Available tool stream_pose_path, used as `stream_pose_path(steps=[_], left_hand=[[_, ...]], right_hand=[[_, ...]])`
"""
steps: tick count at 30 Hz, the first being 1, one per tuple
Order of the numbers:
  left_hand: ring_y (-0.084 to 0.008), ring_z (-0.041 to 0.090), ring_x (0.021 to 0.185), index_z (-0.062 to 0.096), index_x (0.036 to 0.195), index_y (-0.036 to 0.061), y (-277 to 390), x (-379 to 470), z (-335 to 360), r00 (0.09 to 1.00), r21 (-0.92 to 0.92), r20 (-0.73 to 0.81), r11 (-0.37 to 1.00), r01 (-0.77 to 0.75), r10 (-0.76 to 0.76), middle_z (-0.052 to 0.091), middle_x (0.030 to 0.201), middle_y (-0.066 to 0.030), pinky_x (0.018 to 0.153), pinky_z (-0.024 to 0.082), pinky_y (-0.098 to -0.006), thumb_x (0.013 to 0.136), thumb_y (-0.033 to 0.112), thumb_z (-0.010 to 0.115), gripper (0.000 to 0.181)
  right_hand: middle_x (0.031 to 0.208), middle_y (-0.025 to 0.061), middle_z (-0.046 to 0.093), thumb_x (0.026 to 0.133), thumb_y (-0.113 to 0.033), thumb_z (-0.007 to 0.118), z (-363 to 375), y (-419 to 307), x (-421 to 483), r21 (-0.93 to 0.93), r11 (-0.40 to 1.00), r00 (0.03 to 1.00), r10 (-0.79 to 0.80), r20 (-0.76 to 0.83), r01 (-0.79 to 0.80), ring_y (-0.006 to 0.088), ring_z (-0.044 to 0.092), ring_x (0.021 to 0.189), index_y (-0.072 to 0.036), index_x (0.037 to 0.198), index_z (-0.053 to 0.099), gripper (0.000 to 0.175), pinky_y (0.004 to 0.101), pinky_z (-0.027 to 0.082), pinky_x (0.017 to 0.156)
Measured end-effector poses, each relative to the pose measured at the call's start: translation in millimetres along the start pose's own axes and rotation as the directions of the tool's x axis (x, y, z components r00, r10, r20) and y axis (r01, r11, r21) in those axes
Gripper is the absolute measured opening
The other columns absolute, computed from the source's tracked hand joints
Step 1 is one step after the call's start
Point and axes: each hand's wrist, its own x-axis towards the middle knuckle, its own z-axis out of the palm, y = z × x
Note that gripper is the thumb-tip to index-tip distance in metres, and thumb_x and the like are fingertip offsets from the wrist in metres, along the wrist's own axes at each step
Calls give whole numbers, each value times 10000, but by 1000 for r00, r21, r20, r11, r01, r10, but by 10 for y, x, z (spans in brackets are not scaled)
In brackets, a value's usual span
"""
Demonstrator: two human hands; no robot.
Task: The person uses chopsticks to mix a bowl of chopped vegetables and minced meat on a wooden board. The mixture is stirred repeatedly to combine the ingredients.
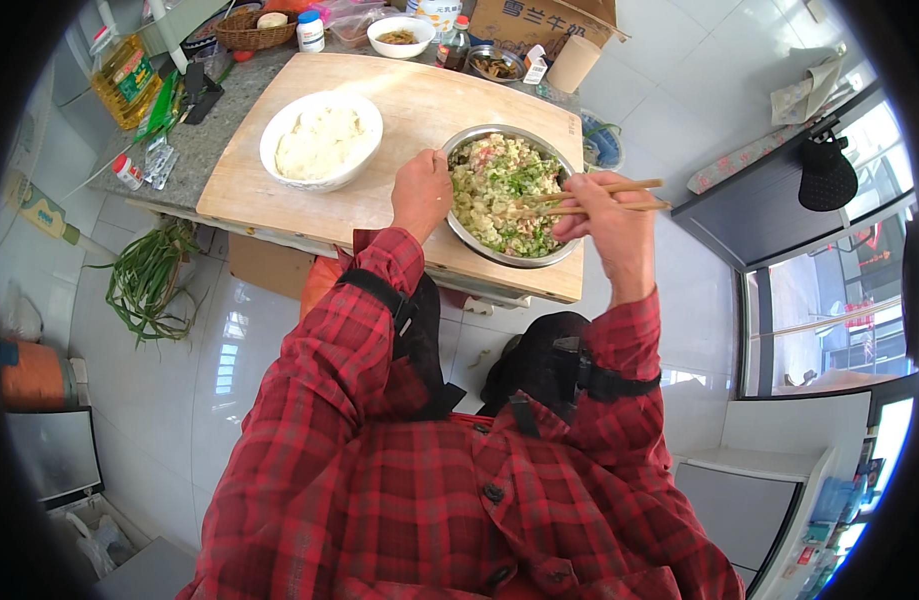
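Note:
A steel bowl (560, 259) full of chopped filling with green herbs stands at the right end of a wooden board (399, 97). My left hand (425, 189) grips the bowl's left rim, fingers curled over it. In my right hand (605, 217) is a pair of wooden chopsticks (632, 187), their tips in the filling (504, 180). Left of my left hand, on the same board, a white bowl (270, 142) holds a pale, crumbly mass (324, 142), apart from the steel bowl.
Behind the board stand a wicker basket (257, 35), a white bowl of food (401, 51), a sauce bottle (453, 46), a small dish (497, 64) and a cardboard box (538, 22). An oil bottle (125, 82) is at the left. Green onions (148, 281) lie below the counter's left side.

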Motion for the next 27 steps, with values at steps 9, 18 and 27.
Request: stream_pose_path(steps=[9, 18, 27], left_hand=[[-436, 586, 853, 601, 864, 9, 10, 5, -15, 1000, 7, 17, 1000, 5, -5, 628, 864, -241, 748, 458, -489, 949, 294, 380, 370], [-433, 583, 861, 601, 890, 10, 21, -12, -6, 998, -50, 29, 997, 55, -53, 628, 872, -235, 753, 457, -486, 955, 301, 392, 364], [-435, 583, 843, 588, 846, 5, 12, -7, 0, 1000, -28, 2, 999, 25, -25, 624, 857, -242, 740, 453, -491, 954, 292, 393, 363]], right_hand=[[709, 70, 637, 882, -120, 624, 551, 309, -13, -31, 991, 986, -128, 106, 132, 111, 583, 508, 28, 830, 650, 158, 226, 471, 447], [708, 110, 641, 874, -90, 627, 162, 220, 86, 79, 990, 983, -101, -152, 114, 137, 602, 500, 58, 864, 639, 149, 235, 493, 435], [662, 77, 605, 888, -121, 612, 272, 124, 276, 62, 974, 953, -197, -229, 216, 121, 590, 498, 41, 850, 626, 167, 228, 486, 440]])
